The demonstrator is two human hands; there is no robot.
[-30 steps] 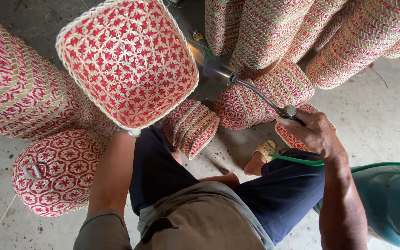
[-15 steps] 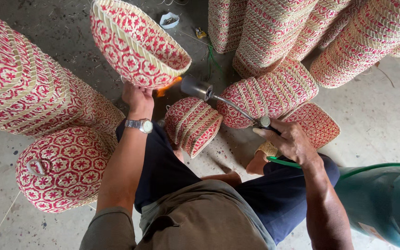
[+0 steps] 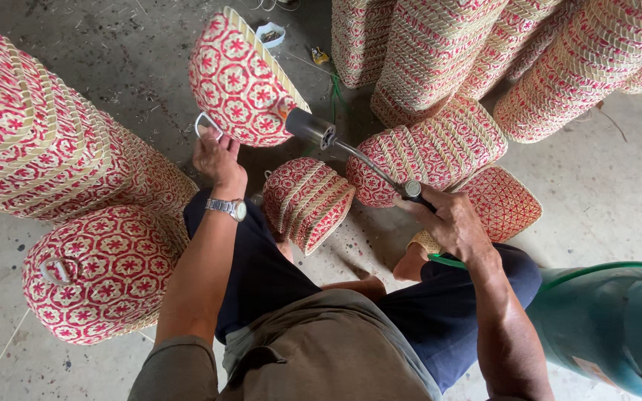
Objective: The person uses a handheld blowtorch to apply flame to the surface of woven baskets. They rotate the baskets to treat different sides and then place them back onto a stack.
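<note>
The woven basket [image 3: 241,78], red and cream, is held tilted in the air above the concrete floor [image 3: 611,193], gripped by the left hand [image 3: 217,157] at the small loop handle. It is judged light and stiff yet scorchable. The gas torch [image 3: 351,152] is clenched in the right hand [image 3: 451,223], with its nozzle almost touching the basket's rim.

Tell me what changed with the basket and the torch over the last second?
The left hand turned the red-and-cream woven basket from bottom-up onto its side and now holds it by the small handle. The right hand kept its grip on the gas torch, whose nozzle moved up against the basket's rim. The stacked baskets and the green cylinder stayed put.
</note>
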